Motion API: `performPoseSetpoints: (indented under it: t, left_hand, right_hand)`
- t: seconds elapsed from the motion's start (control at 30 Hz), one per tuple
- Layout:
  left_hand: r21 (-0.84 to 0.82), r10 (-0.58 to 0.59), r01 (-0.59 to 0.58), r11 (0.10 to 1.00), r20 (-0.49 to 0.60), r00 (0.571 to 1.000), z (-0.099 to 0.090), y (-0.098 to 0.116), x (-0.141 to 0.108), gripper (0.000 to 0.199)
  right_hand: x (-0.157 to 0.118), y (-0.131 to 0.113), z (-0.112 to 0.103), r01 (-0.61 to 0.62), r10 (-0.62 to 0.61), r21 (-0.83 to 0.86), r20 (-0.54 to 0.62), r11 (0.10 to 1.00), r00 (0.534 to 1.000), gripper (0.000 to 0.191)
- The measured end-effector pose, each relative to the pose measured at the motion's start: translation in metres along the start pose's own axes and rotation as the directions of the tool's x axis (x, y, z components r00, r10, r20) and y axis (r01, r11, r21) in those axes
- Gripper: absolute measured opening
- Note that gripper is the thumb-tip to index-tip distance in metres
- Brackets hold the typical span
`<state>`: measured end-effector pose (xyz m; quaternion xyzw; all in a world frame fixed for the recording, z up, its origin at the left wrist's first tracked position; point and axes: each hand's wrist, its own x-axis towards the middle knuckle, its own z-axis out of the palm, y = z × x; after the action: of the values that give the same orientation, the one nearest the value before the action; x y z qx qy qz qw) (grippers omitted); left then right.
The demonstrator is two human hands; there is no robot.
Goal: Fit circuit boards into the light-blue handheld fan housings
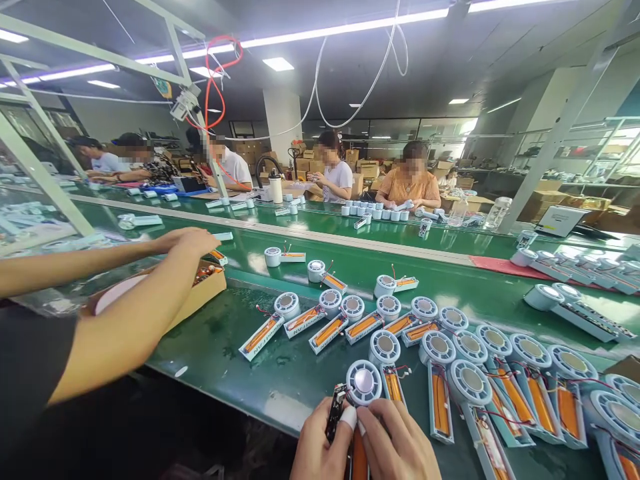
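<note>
At the bottom centre, my left hand [323, 437] is closed, pinching a small black circuit board [336, 410] between thumb and fingers. A white covering shows on its thumb tip. My right hand [395, 440] is closed at the neck of a pale blue handheld fan [363, 382], fingertips meeting my left thumb. The fan's round head points away from me, its open handle with an orange battery [359, 457] lying between my hands. What my right fingertips pinch there is hidden. Right beside it lies another open handheld fan [385, 347] with loose red and black wires.
Several open fans [440, 347] with orange batteries crowd the green bench [215, 360] to the right. At left, a co-worker's arms [135, 313] reach over a cardboard box [200, 300] of small parts. Beyond runs a green conveyor belt [250, 247], with people seated across it.
</note>
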<state>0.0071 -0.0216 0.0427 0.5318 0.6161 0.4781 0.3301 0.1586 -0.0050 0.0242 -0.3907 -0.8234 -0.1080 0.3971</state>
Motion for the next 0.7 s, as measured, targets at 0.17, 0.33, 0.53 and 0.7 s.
performPoseSetpoints:
  t: [0.17, 0.33, 0.53, 0.7]
  left_hand:
    - [0.079, -0.006, 0.005, 0.997, 0.006, 1.0, -0.009, -0.009, -0.008, 0.04]
    - [0.098, -0.016, 0.007, 0.995, 0.091, 0.996, -0.019, 0.003, -0.01, 0.039]
    - [0.148, 0.058, -0.085, 0.985, 0.175, 0.983, -0.022, 0.015, -0.009, 0.031]
    - [0.125, 0.081, -0.106, 0.987, 0.189, 0.979, -0.019, 0.017, -0.007, 0.032]
  right_hand:
    - [0.016, -0.005, -0.015, -0.024, 0.024, -0.018, 0.036, 1.0, 0.999, 0.025]
    - [0.022, -0.012, -0.022, -0.177, 0.17, 0.109, 0.072, 0.978, 0.983, 0.025]
    - [0.019, -0.008, -0.025, -0.329, 0.3, 0.238, 0.152, 0.914, 0.942, 0.021]
    - [0.021, -0.007, -0.029, -0.33, 0.284, 0.234, 0.21, 0.915, 0.936, 0.021]
